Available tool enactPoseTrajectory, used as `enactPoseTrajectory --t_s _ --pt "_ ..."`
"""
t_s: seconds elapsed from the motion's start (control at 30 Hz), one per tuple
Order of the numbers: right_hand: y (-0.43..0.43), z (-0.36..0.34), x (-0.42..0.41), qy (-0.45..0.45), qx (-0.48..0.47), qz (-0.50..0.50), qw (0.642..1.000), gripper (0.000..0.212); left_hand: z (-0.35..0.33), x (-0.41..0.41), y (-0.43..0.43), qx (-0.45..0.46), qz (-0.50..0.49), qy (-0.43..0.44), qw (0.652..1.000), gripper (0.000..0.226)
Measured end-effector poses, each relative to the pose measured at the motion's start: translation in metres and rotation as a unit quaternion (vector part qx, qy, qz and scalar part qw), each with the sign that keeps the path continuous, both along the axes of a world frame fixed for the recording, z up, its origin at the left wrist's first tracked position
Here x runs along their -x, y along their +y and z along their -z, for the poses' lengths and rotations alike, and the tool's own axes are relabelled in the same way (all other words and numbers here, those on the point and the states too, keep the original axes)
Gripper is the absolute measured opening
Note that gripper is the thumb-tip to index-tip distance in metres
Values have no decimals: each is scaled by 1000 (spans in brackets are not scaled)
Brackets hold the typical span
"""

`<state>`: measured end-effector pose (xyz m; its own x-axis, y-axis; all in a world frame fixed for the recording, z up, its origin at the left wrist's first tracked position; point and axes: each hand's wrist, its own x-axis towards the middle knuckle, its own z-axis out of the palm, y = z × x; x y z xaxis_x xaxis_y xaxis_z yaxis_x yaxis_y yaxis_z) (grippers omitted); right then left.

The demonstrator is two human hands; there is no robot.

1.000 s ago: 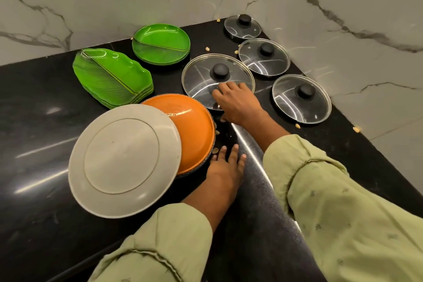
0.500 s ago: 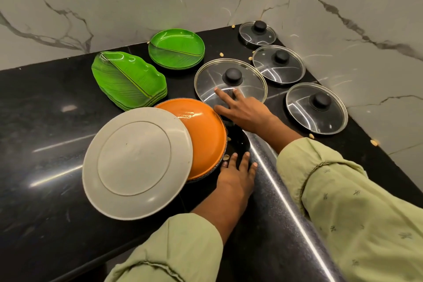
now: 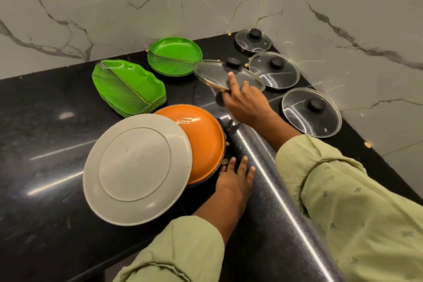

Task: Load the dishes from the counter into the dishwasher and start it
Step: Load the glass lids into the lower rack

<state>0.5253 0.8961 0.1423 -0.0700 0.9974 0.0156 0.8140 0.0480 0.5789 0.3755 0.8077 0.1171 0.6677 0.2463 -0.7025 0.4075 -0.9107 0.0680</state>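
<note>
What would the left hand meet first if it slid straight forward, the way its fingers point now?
Most likely the dark speckled handle of the upturned orange pan: it lies just ahead of the left hand, which rests flat on the black counter. Whether the two touch is unclear.

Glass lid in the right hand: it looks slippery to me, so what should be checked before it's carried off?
1. Grip: right hand pinches the large black-knobbed glass lid by its near rim, not the knob: not ok.
2. Lid is off the black counter, tilted: ok.
3. Gap to the neighbouring smaller glass lid: cannot tell.
4. Left hand free, flat on the counter beside the upturned orange bowl: ok.
</note>
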Motion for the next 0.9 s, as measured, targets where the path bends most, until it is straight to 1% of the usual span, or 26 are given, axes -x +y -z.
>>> enactPoseTrajectory --t_s 0.1,0.13,0.2,0.27,0.33,0.4,0.43,0.47,0.5,0.53,0.6,0.63,0.67,0.7,0.8,0.83,0.9 --pt "1 -12 1 56 -63 -5 996 26 2 0 2 -2 4 -6 1000 110" --pt "0 -17 2 89 -95 0 992 25 2 1 2 -5 8 -7 1000 111" --pt "-8 -25 4 148 -157 37 976 11 2 2 1 -13 17 -10 1000 113" --pt "-18 -28 5 196 -218 82 953 14 2 2 1 -17 19 -11 1000 115" --pt "-29 -28 9 244 -285 118 919 15 2 1 0 -20 24 1 1000 123" --pt "-38 -25 11 311 -353 168 866 17 3 0 0 -27 33 19 999 137" --pt "-44 -26 13 348 -378 201 834 19 5 -1 0 -29 33 24 999 139" --pt "-48 -27 14 391 -403 239 792 20 7 -2 0 -29 26 22 999 138" --pt "-54 -29 13 446 -429 278 734 20 9 -3 0 -31 21 17 999 133" --pt "-59 -26 10 511 -449 315 661 20 9 -4 0 -34 19 10 999 127" --pt "-74 -17 8 622 -493 365 487 32 7 -4 0 -40 25 1 999 123" --pt "-83 -11 10 652 -514 380 408 40 6 -4 0 -37 26 1 999 124" --pt "-96 -5 13 669 -530 392 343 46 4 -4 -1 -35 25 1 999 127" --pt "-109 0 19 687 -534 400 289 52 3 -3 -2 -35 23 2 999 132" --pt "-146 10 39 746 -516 393 152 72 6 -2 -1 -33 8 -5 999 147" --pt "-158 10 46 764 -512 377 110 70 6 0 0 -31 11 -8 999 150" --pt "-178 6 61 789 -509 341 38 49 5 6 5 -19 19 -20 999 151"
